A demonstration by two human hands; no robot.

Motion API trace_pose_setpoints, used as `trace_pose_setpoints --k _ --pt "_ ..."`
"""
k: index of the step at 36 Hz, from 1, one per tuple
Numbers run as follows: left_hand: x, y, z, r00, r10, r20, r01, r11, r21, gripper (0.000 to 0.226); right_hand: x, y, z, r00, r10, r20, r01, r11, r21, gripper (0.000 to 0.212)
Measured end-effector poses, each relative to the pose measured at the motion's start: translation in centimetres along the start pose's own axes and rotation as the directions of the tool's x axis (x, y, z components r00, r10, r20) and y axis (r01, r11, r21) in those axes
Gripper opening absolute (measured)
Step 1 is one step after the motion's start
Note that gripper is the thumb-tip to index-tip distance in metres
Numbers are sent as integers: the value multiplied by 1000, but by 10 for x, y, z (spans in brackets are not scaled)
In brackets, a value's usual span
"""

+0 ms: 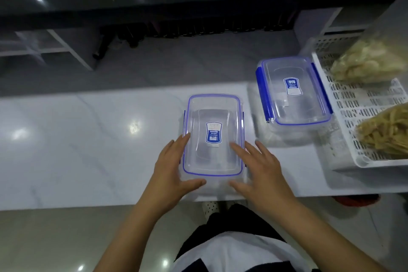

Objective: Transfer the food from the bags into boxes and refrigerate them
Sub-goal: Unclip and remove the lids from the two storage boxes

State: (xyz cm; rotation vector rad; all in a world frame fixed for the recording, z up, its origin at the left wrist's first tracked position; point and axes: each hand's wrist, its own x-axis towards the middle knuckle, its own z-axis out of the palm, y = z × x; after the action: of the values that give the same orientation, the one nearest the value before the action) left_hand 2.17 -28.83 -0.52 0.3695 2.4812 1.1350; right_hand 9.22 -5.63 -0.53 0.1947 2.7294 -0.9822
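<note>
Head view: centre frame, a clear rectangular plastic box, blue-sealed lid on, sits on the glossy white marble counter. Left hand and right hand flank it, fingers straight, touching. Second box, food bags in white slotted basket at right.

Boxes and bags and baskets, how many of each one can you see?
Boxes: 2, the near box under both hands, the far box beside the basket.
Bags: 2, the pale bag and the yellow bag, both in the basket.
Baskets: 1, the white basket.
Total: 5
</note>
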Motion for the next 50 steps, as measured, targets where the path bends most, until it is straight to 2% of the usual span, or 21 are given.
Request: trace_pose_setpoints --k 6,14,20,25,31,39,41,45,50 --pt "-2 17 0 999 -40 -21 40 999 37 105 -1 2 -8 996 -76 -51 77 997 19 85" --pt "-9 25 -20 997 -35 -63 38 998 51 102 4 -17 -27 992 -126 -12 126 992 -6 87" --pt "-26 3 -73 990 -68 -126 77 995 71 97 24 -68 -5 975 -209 74 215 973 -82 88" --pt "-48 -50 -141 979 -60 -196 77 994 76 94 49 -142 45 954 -267 135 276 960 -53 86" --pt "-64 -161 -239 979 -47 -199 75 987 139 96 86 -233 132 940 -301 162 301 953 23 83" --pt "-57 -283 -309 991 -77 -111 97 977 188 95 121 -305 246 953 -194 232 246 944 -222 87" --pt "-53 -301 -317 992 -87 -92 104 972 209 96 127 -315 262 960 -153 236 214 941 -262 86" --pt "-47 -329 -321 997 -47 -55 64 930 363 98 134 -327 289 971 -81 223 158 922 -353 89" --pt "-47 -350 -320 999 5 -33 7 933 359 89 132 -326 305 984 -63 169 128 906 -403 90"
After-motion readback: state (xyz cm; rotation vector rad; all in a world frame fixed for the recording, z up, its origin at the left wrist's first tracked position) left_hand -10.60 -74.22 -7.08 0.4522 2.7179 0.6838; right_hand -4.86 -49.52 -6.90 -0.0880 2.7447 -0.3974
